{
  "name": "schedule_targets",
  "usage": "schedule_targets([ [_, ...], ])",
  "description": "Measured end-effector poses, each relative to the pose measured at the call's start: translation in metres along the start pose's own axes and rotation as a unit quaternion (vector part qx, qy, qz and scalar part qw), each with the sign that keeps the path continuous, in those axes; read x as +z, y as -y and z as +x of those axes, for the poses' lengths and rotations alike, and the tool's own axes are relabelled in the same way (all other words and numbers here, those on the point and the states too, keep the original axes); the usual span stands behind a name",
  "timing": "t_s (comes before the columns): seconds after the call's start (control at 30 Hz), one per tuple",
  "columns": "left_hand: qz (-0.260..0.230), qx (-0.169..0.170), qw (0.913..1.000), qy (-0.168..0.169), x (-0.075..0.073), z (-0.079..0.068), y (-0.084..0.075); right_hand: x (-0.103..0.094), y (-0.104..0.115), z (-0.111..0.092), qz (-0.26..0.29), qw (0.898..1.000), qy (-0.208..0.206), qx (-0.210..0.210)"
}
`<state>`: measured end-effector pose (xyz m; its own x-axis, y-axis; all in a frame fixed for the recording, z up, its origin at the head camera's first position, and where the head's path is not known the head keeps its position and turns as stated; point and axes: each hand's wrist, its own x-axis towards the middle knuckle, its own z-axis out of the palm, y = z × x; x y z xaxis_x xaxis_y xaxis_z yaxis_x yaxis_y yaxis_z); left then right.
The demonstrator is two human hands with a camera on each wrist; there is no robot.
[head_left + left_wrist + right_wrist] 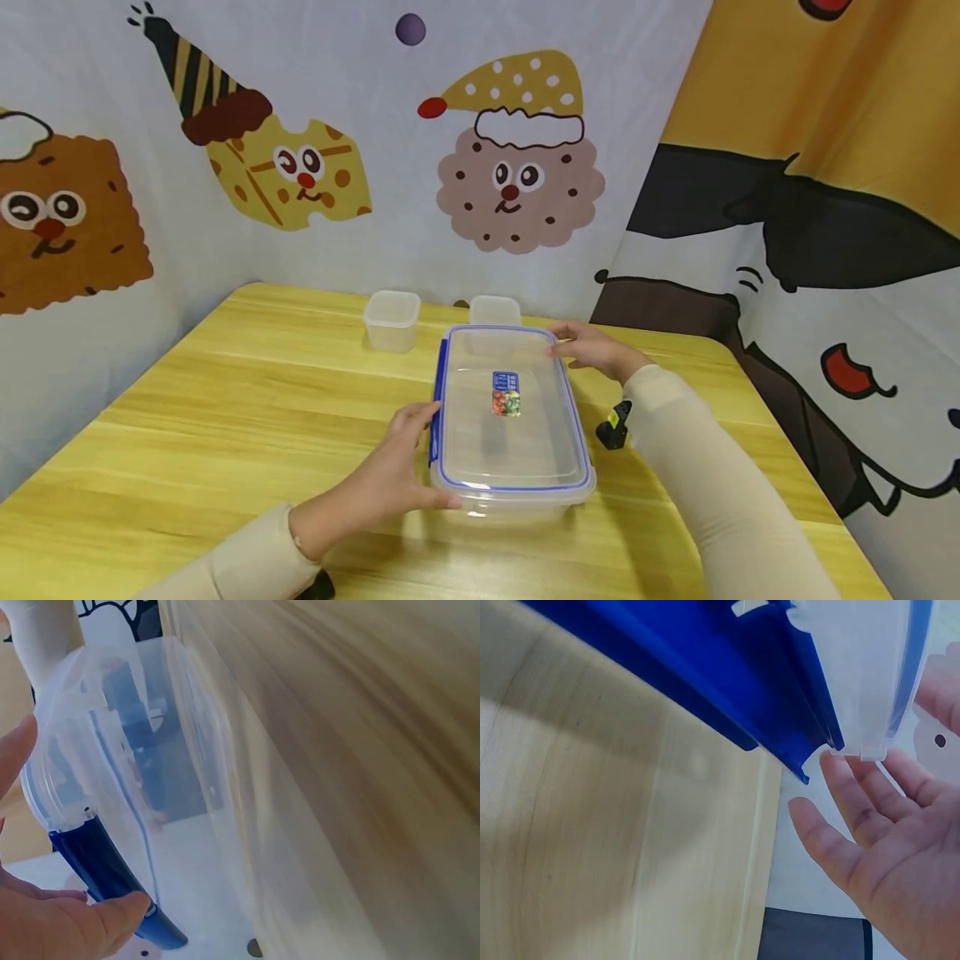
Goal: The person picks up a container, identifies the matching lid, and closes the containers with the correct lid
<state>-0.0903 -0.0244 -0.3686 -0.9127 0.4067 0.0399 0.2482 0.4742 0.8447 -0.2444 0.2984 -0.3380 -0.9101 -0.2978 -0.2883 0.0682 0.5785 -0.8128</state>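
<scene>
A clear plastic food container (517,504) stands on the table under a transparent lid (480,450) with a blue seal line and a small printed label (506,393). My left hand (386,479) spans its near left corner, fingertips at the blue side latch (97,859) and thumb at the near edge. That latch lies down along the container's side. At the far right corner is my right hand (592,348), its spread fingers (847,791) touching the lid's edge. In the right wrist view, another blue latch (705,667) stands out from the side.
Two small translucent square tubs stand behind the container: one to the left (392,321), the other (495,310) partly hidden by the lid. A small black object with a yellow-green patch (615,425) shows beside the right sleeve. A printed cloth (360,258) hangs behind the wooden table (225,417).
</scene>
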Motion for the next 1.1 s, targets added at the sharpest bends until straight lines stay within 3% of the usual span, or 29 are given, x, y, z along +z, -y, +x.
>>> schedule_targets([
  [0.2,-0.030,0.009,0.9995,0.004,-0.008,0.004,0.010,-0.002,-0.006,-0.004,-0.006,0.999,-0.052,0.014],
  [0.4,-0.044,-0.020,0.9987,0.013,-0.018,0.006,0.018,-0.008,-0.012,-0.014,-0.014,0.996,-0.081,0.036],
  [0.77,-0.067,-0.042,0.9966,0.022,-0.030,0.012,0.031,-0.014,-0.022,-0.028,0.009,0.995,-0.081,0.055],
  [1.1,-0.103,-0.081,0.9912,0.013,-0.036,0.015,0.040,-0.016,-0.026,-0.037,0.019,0.997,-0.035,0.062],
])
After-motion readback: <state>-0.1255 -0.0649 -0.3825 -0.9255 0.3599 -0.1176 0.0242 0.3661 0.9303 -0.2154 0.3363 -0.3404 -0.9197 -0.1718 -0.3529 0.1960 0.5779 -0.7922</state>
